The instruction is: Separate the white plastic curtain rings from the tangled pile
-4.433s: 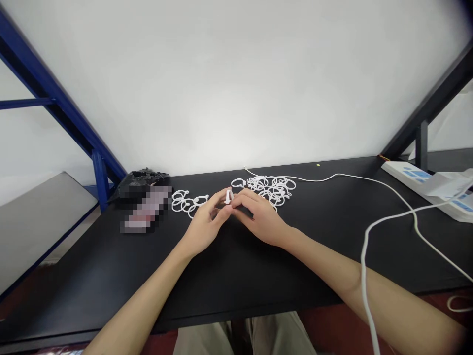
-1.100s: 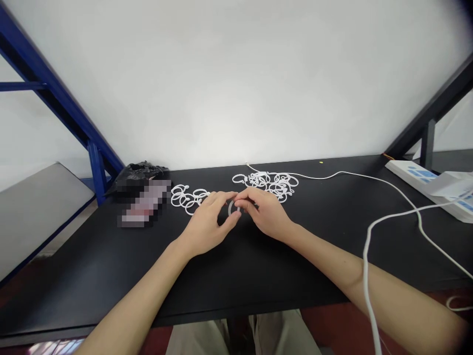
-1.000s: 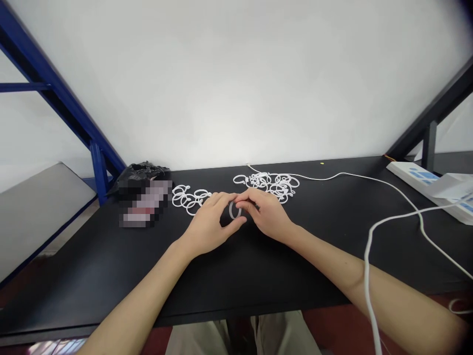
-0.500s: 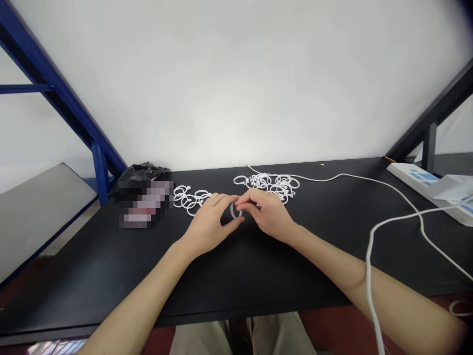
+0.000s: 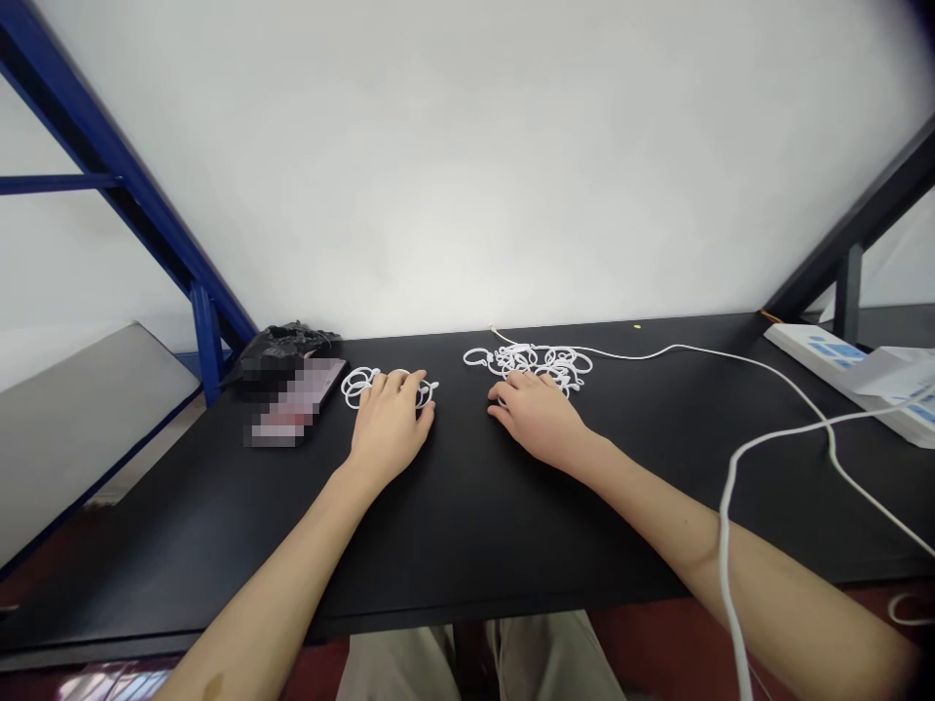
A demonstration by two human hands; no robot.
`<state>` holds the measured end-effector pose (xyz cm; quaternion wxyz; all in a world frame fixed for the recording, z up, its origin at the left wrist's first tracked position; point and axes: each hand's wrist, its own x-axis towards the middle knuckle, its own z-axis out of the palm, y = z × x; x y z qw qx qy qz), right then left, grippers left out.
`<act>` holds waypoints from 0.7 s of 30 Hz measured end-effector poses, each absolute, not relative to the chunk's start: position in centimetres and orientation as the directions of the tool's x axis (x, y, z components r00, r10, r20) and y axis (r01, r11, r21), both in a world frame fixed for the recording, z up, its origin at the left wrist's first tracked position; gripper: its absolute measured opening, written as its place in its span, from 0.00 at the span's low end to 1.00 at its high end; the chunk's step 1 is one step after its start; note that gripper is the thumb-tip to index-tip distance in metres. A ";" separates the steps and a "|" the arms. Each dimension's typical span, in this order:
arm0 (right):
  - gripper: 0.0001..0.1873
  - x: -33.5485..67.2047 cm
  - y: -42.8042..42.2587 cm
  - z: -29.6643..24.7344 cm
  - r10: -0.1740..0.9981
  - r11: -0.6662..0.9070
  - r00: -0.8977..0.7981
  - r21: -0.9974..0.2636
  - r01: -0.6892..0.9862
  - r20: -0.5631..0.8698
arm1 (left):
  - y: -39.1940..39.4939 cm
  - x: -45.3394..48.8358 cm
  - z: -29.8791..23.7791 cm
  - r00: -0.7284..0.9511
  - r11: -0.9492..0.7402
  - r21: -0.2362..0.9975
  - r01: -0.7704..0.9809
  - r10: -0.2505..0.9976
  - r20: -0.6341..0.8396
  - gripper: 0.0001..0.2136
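Observation:
White plastic rings with small knobbed ends, like shower curtain rings, lie in two piles on the black table. Over the left pile (image 5: 356, 386) rests my left hand (image 5: 389, 414), palm down with its fingers apart; it covers part of those rings. My right hand (image 5: 544, 417) reaches the near edge of the right pile (image 5: 559, 358). Its fingers are slightly bent and apart, with the fingertips touching or just above the rings. Part of a ring shows by the right thumb and index finger, and I see no firm grip on it.
A pinkish phone-like slab (image 5: 301, 399), partly blurred out, and a crumpled black bag (image 5: 284, 343) lie at the left. White cable (image 5: 676, 347) runs across the table and over my right forearm. A white and blue box (image 5: 825, 352) lies far right. Blue posts (image 5: 208, 341) stand left.
My hands have moved apart. The ring they held between them is no longer there. My left hand has gone to the left pile and my right hand to the right pile.

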<state>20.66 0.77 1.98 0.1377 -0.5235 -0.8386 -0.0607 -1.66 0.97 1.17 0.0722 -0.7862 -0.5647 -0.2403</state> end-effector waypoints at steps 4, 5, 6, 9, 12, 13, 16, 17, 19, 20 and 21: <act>0.08 20.7 0.8 1.9 0.855 0.458 -0.429 -0.034 0.888 0.292 | 1.1 -1.9 0.9 0.242 -0.328 0.127 0.936 0.863 0.444 0.19; 0.08 20.7 0.8 2.0 0.852 0.462 -0.432 -0.038 0.886 0.297 | 1.1 -1.9 0.8 0.238 -0.320 0.123 0.940 0.867 0.437 0.19; 0.08 20.7 0.8 2.1 0.847 0.468 -0.435 -0.043 0.883 0.305 | 1.1 -1.9 0.8 0.234 -0.311 0.117 0.943 0.872 0.430 0.19; 0.09 20.7 0.7 2.4 0.827 0.485 -0.434 -0.064 0.872 0.357 | 1.1 -2.0 0.8 0.211 -0.279 0.106 0.954 0.882 0.422 0.19; 0.08 20.4 0.3 2.7 0.773 0.530 -0.439 -0.086 0.844 0.458 | 1.0 -2.0 1.0 0.193 -0.277 0.133 0.952 0.876 0.442 0.19; 0.07 20.3 0.1 2.8 0.745 0.558 -0.449 -0.090 0.825 0.493 | 0.9 -1.9 1.1 0.200 -0.299 0.154 0.942 0.866 0.459 0.19; 0.04 19.8 -0.3 3.1 0.646 0.661 -0.501 -0.093 0.745 0.576 | 0.4 -1.2 1.8 0.272 -0.451 0.277 0.848 0.820 0.504 0.18; 0.03 19.7 -0.4 3.1 0.617 0.690 -0.517 -0.092 0.718 0.594 | 0.1 -0.8 2.1 0.293 -0.498 0.346 0.795 0.814 0.501 0.17; 0.01 19.5 -0.5 3.2 0.574 0.731 -0.537 -0.090 0.677 0.618 | -0.3 -0.2 2.6 0.308 -0.511 0.516 0.688 0.849 0.430 0.16; 0.01 19.4 -0.5 3.2 0.560 0.744 -0.543 -0.091 0.662 0.625 | -0.5 0.1 2.8 0.305 -0.478 0.593 0.649 0.877 0.372 0.15; 0.01 19.4 -0.5 3.2 0.549 0.753 -0.546 -0.090 0.652 0.632 | -0.6 0.3 2.9 0.294 -0.434 0.657 0.617 0.901 0.318 0.14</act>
